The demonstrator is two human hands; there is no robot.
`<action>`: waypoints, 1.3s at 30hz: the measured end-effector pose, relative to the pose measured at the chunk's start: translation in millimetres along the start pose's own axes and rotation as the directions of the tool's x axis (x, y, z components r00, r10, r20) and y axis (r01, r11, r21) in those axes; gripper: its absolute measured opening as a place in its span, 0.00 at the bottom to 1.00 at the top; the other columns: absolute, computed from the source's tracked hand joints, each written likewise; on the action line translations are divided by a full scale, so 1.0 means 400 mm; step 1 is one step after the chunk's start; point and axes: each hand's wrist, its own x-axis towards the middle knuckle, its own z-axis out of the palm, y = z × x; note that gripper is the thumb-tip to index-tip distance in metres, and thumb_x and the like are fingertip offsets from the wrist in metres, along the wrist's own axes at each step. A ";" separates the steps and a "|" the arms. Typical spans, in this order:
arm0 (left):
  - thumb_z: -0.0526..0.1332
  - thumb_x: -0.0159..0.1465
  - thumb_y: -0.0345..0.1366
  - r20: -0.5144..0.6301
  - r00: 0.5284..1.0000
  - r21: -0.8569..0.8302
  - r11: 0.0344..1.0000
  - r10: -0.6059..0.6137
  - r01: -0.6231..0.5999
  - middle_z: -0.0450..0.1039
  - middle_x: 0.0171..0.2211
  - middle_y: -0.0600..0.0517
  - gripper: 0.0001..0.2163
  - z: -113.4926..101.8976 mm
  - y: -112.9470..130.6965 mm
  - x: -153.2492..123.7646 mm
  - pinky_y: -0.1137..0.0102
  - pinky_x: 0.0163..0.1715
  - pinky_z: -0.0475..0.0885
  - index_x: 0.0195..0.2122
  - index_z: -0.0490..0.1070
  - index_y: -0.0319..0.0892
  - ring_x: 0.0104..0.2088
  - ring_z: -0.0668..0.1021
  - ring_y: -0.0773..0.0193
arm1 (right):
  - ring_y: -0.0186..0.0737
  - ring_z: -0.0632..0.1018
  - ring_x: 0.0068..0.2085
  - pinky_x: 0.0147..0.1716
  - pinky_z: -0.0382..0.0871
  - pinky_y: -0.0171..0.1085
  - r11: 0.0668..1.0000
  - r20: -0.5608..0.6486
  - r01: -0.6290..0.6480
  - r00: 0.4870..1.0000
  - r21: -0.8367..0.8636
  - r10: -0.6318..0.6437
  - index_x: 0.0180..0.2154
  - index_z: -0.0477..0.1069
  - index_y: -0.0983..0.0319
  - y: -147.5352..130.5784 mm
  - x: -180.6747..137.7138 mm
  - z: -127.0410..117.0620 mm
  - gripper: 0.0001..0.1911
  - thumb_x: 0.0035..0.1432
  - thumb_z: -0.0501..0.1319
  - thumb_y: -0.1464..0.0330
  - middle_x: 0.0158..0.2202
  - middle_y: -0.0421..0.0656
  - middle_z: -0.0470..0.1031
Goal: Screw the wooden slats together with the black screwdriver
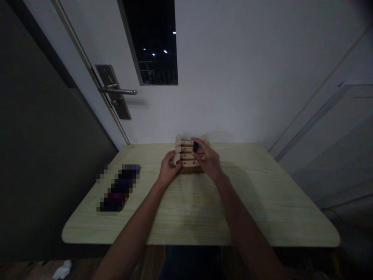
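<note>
A small light-wood slatted piece (188, 157) with rounded ends sits toward the far edge of the table, dark screw holes dotting its slats. Its front left corner is gripped by my left hand (169, 168), thumb at the front and fingers around the side. In my right hand (210, 160), fingers and thumb pinch the black handle of a screwdriver (195, 146). The thin shaft points down to the right part of the front slat; whether the tip sits in a screw is too small to tell. My right hand hides the piece's right side.
The pale wood-grain table (262, 210) stands against a white door with a metal handle (119, 91) and a dark window (157, 42). A pixelated dark flat object (121, 188) lies on the table's left. Something white and crumpled (62, 270) is on the floor.
</note>
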 end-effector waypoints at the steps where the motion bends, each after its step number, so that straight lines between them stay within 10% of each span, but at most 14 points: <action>1: 0.60 0.55 0.32 0.002 1.000 -0.004 1.000 0.001 -0.001 0.71 0.44 0.47 0.13 0.000 -0.001 0.000 0.62 0.47 0.70 0.42 0.70 0.40 0.45 0.73 0.58 | 0.38 0.79 0.35 0.40 0.75 0.40 1.000 0.005 -0.006 1.000 0.001 0.006 0.58 0.60 0.48 -0.002 -0.001 -0.001 0.24 0.60 0.57 0.60 0.51 0.39 0.74; 26: 0.60 0.55 0.33 0.002 1.000 -0.017 1.000 -0.001 0.001 0.71 0.45 0.47 0.12 0.000 -0.002 0.000 0.63 0.47 0.70 0.42 0.70 0.41 0.46 0.73 0.58 | 0.36 0.75 0.30 0.32 0.73 0.37 0.997 -0.111 -0.075 0.991 0.029 0.077 0.52 0.65 0.49 -0.012 0.006 0.014 0.22 0.55 0.62 0.62 0.36 0.37 0.76; 39: 0.60 0.55 0.32 -0.001 1.000 -0.010 1.000 0.005 -0.005 0.71 0.45 0.47 0.12 0.001 -0.006 0.000 0.62 0.47 0.70 0.41 0.71 0.41 0.46 0.74 0.58 | 0.39 0.78 0.41 0.44 0.74 0.43 0.993 -0.039 0.012 0.999 0.118 -0.007 0.57 0.61 0.51 -0.011 0.000 -0.004 0.21 0.62 0.53 0.64 0.53 0.40 0.72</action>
